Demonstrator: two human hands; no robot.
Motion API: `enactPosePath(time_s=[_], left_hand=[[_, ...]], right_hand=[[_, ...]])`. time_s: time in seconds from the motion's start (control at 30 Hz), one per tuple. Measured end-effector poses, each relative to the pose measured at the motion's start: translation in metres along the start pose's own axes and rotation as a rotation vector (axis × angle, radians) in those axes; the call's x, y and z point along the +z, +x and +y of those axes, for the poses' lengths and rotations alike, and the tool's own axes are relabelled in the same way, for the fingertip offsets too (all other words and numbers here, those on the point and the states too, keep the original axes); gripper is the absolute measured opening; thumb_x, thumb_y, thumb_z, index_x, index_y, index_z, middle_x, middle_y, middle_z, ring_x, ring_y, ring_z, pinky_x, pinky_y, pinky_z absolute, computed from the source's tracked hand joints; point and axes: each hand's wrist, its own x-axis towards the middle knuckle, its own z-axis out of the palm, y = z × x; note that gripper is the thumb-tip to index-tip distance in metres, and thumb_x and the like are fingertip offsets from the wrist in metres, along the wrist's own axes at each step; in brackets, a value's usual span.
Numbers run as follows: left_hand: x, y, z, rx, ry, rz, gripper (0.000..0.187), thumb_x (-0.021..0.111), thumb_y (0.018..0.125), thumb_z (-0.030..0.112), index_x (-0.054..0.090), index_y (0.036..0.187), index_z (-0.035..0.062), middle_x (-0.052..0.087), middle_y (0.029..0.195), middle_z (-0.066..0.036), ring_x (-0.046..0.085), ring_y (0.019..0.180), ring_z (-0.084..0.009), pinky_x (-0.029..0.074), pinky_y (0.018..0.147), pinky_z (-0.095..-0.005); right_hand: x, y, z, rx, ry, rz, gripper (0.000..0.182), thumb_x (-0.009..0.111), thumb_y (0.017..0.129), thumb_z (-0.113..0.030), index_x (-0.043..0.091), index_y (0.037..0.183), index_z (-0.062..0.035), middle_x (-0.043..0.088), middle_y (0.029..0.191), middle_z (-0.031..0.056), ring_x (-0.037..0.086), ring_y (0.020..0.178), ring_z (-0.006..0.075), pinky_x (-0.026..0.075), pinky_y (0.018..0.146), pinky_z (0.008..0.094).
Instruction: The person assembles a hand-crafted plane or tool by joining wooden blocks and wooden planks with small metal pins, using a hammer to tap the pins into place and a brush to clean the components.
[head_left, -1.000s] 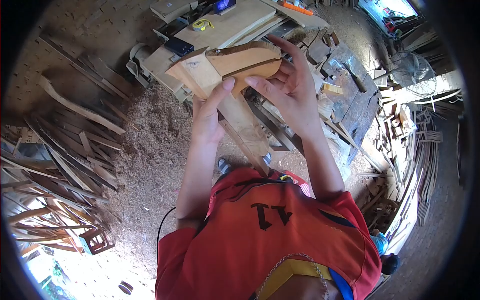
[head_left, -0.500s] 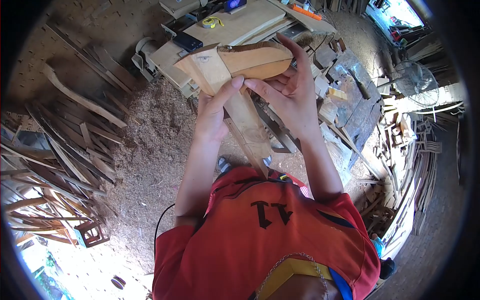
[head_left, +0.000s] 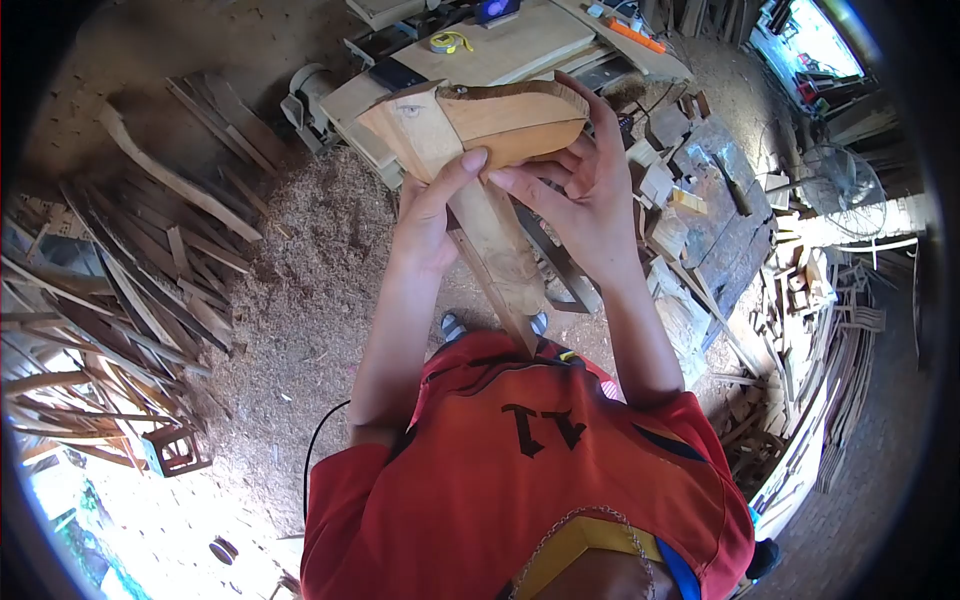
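A pale wooden tabletop carries a yellow tape measure and a flat dark object. On the worn grey worktop to the right lies a slim dark tool. Shavings cover the floor, with wooden strips at the left.

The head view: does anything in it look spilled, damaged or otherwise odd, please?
Yes: loose wood shavings lie scattered underfoot toward the left, so they look spilled rather than collected. The wooden workpiece, held in left hand and right hand, shows no clear damage.
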Motion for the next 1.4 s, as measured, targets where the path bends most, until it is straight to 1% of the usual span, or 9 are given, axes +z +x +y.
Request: enactPosePath(time_s=[0.07, 0.17, 0.47, 0.57, 0.6, 0.97, 1.1, 1.27, 1.4], left_hand=[[-0.006, 0.001, 0.005, 0.002, -0.039, -0.021, 0.056, 0.079, 0.091, 0.017, 0.055, 0.138, -0.0016, 0.069, 0.121, -0.014, 0.07, 0.11, -0.0228, 0.061, 0.091, -0.0374], [-0.012, -0.001, 0.01, 0.061, -0.044, -0.007, 0.057, 0.078, 0.091, 0.02, 0.054, 0.138, -0.0019, 0.07, 0.119, -0.015, 0.071, 0.106, -0.0239, 0.061, 0.088, -0.0375], [-0.048, -0.008, 0.018, 0.157, -0.213, -0.151, 0.073, 0.08, 0.087, 0.04, 0.051, 0.141, -0.0004, 0.07, 0.116, -0.018, 0.07, 0.104, -0.0292, 0.061, 0.086, -0.0439], [-0.052, -0.011, 0.019, 0.201, -0.086, -0.197, 0.081, 0.078, 0.085, 0.054, 0.051, 0.145, 0.0074, 0.062, 0.126, -0.01, 0.056, 0.1, -0.0226, 0.055, 0.084, -0.041], [-0.049, -0.014, 0.018, 0.23, -0.078, -0.143, 0.078, 0.079, 0.084, 0.056, 0.053, 0.141, 0.0101, 0.059, 0.12, -0.006, 0.054, 0.099, -0.0209, 0.052, 0.082, -0.0383], [-0.032, 0.005, 0.003, 0.304, -0.076, -0.222, 0.056, 0.073, 0.093, 0.044, 0.053, 0.134, 0.0109, 0.053, 0.113, 0.001, 0.052, 0.097, -0.0197, 0.048, 0.088, -0.0389], [-0.053, 0.019, -0.011, 0.199, -0.25, -0.27, 0.083, 0.081, 0.083, 0.046, 0.043, 0.145, 0.0052, 0.054, 0.132, -0.01, 0.054, 0.122, -0.0279, 0.052, 0.097, -0.045], [-0.048, 0.042, -0.02, 0.099, -0.103, -0.385, 0.083, 0.083, 0.084, 0.044, 0.038, 0.143, 0.0077, 0.049, 0.126, -0.003, 0.05, 0.108, -0.0224, 0.048, 0.091, -0.0396], [-0.039, 0.047, -0.035, 0.041, 0.032, -0.206, 0.074, 0.082, 0.088, 0.041, 0.042, 0.141, 0.0075, 0.049, 0.122, -0.001, 0.046, 0.102, -0.0185, 0.046, 0.092, -0.037]], right_hand=[[0.004, -0.002, 0.004, -0.009, -0.012, -0.028, 0.093, 0.081, 0.084, 0.007, 0.025, 0.158, -0.003, 0.066, 0.125, 0.0164, 0.069, 0.11, 0.0233, 0.058, 0.096, 0.0366], [0.007, -0.01, 0.015, -0.049, -0.01, -0.032, 0.096, 0.086, 0.083, -0.006, 0.026, 0.157, 0.0009, 0.064, 0.12, 0.0155, 0.067, 0.107, 0.0219, 0.055, 0.097, 0.0357], [0.004, -0.023, 0.018, -0.038, -0.064, -0.143, 0.078, 0.087, 0.083, -0.009, 0.047, 0.149, -0.0023, 0.064, 0.122, 0.0124, 0.065, 0.107, 0.0204, 0.052, 0.098, 0.035], [0.004, -0.018, 0.012, -0.126, -0.081, -0.175, 0.072, 0.087, 0.082, -0.009, 0.052, 0.145, -0.0013, 0.065, 0.121, 0.0125, 0.066, 0.107, 0.0209, 0.053, 0.097, 0.0356], [0.004, -0.015, 0.009, -0.161, -0.087, -0.187, 0.07, 0.087, 0.082, -0.009, 0.054, 0.143, -0.0008, 0.065, 0.121, 0.0126, 0.066, 0.107, 0.021, 0.053, 0.097, 0.0357], [-0.028, 0.016, 0.012, -0.325, -0.074, -0.314, 0.065, 0.085, 0.082, -0.007, 0.056, 0.14, 0.0017, 0.068, 0.118, 0.0127, 0.067, 0.106, 0.0211, 0.053, 0.096, 0.0358], [-0.056, 0.012, 0.026, -0.268, -0.058, -0.266, 0.062, 0.085, 0.084, -0.016, 0.059, 0.138, 0.0004, 0.069, 0.115, 0.0125, 0.069, 0.104, 0.0227, 0.055, 0.093, 0.0361], [-0.09, -0.018, 0.058, -0.123, -0.137, -0.23, 0.059, 0.083, 0.088, -0.021, 0.059, 0.139, -0.0032, 0.068, 0.111, 0.0129, 0.07, 0.102, 0.0268, 0.056, 0.09, 0.0387], [-0.115, -0.048, 0.083, 0.032, -0.151, -0.195, 0.054, 0.08, 0.09, -0.023, 0.059, 0.137, -0.0057, 0.069, 0.106, 0.0119, 0.07, 0.1, 0.0288, 0.056, 0.088, 0.0394]])
